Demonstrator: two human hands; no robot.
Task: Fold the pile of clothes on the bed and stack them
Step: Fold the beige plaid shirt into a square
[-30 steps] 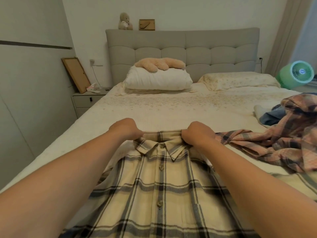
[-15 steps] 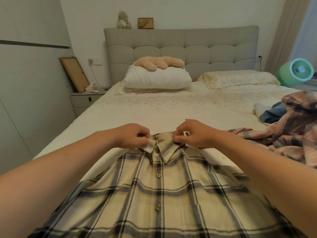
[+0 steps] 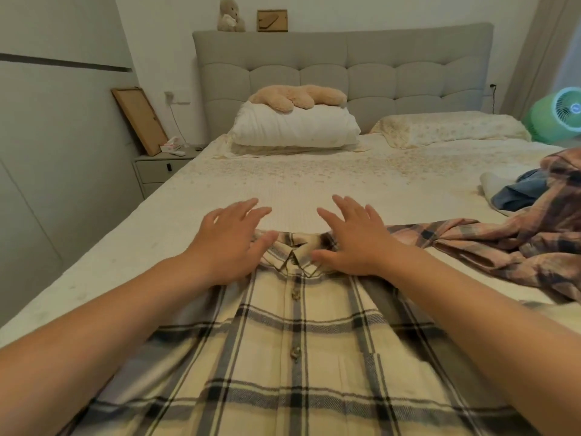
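Two hands are hovering over the top of the cream plaid shirt (image 3: 292, 347), which is lying front-up and buttoned on the bed (image 3: 283, 190) directly in front of us. Our left hand (image 3: 226, 243) and our right hand (image 3: 355, 243) are both spread with straight fingers, one at each side of the collar (image 3: 295, 251), and they are holding nothing; whether the palms are touching the cloth we cannot tell. Half a second ago our fingers were pinching the collar points, and now they are letting go and opening flat. To our right the pink plaid shirt (image 3: 503, 247) is lying crumpled, its sleeve reaching almost to our right hand, with a blue garment (image 3: 518, 191) behind it. Farther away a white pillow (image 3: 295, 127) is carrying a plush toy (image 3: 298, 96) before the grey headboard (image 3: 377, 67). We are seeing a nightstand (image 3: 160, 168) at the left and a green fan (image 3: 556, 118) at the right.
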